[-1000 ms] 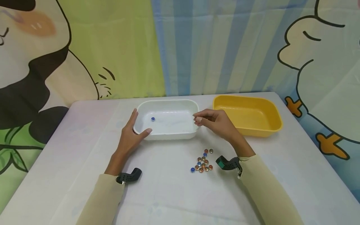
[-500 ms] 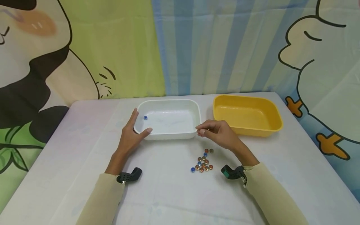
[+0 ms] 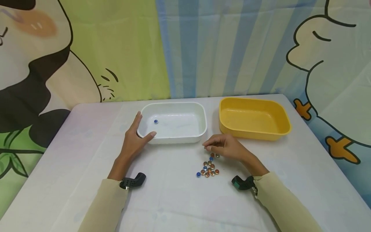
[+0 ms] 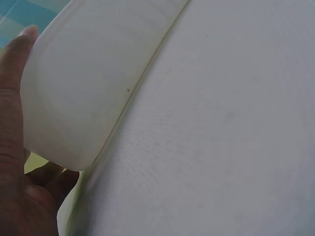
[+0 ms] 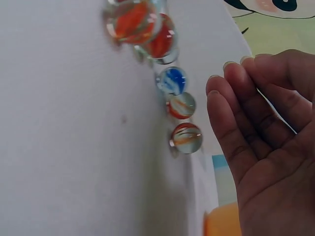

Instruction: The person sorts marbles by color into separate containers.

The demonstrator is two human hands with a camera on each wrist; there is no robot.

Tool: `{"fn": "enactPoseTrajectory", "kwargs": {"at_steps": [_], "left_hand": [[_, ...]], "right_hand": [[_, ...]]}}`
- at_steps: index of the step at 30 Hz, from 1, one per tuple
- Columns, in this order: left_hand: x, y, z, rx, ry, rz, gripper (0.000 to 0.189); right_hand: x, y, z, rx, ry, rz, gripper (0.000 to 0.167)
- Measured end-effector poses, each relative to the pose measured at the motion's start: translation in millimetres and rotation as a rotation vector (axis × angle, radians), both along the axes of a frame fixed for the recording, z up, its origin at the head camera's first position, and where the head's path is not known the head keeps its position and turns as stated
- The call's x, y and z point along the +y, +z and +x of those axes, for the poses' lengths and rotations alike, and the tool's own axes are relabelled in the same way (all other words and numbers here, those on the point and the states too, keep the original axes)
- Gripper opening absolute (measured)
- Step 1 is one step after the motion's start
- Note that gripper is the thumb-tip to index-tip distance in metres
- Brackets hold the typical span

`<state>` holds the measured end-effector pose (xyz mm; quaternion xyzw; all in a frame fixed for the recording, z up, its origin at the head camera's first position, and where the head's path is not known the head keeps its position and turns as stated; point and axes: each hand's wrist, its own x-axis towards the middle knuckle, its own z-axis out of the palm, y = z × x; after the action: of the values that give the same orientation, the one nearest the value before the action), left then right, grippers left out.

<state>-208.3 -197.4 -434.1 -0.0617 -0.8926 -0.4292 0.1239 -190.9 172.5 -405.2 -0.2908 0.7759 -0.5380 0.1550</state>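
The left hand [image 3: 134, 137] holds the left end of a white plastic tub [image 3: 176, 140], thumb on the front rim. In the left wrist view its fingers [image 4: 47, 179] bend round the tub's corner. One blue marble [image 3: 156, 121] lies on the tub's floor. Over the table, just behind a loose group of glass marbles [image 3: 212, 166], hovers the right hand [image 3: 226, 147]. Its fingers are gently bent, tips near the thumb, and the right wrist view shows nothing between them. Blue-and-white and red-orange marbles, such as the blue one [image 5: 172, 80], are beside that hand.
A yellow tub [image 3: 256, 135] stands to the right of the white one, a short gap between them. Both sit near the back edge of the white-covered table [image 3: 162, 199]. A printed cartoon curtain [image 3: 203, 48] hangs right behind.
The right hand has moved from the white tub's right rim toward the marbles at the front. Inside the tub the blue marble rolled left, then back right. The left hand stayed put.
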Motion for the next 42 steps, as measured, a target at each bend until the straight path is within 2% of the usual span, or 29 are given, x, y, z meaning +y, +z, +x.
{"fn": "enactPoseTrajectory", "kwargs": {"at_steps": [10,17,23,31,42], "left_hand": [[1.2,-0.6,-0.3,0.013,-0.011,0.021,0.097],[2.4,0.5,-0.9,0.011,-0.007,0.007,0.097],[2.2,1.0,-1.7,0.007,-0.007,0.001,0.096],[1.0,0.7,-1.7,0.01,-0.005,0.005,0.097],[0.4,-0.4,0.0,0.013,0.007,0.004,0.097]], "right_hand": [[5,-10.8,1.1,-0.031,-0.045,0.097,0.018],[10,-11.3,4.5,-0.004,-0.046,0.14,0.018],[15,-12.2,6.6,0.045,-0.014,0.156,0.018],[17,-9.7,13.9,0.047,0.003,0.18,0.024],[13,-9.4,16.6,0.106,0.05,0.238,0.026]]}}
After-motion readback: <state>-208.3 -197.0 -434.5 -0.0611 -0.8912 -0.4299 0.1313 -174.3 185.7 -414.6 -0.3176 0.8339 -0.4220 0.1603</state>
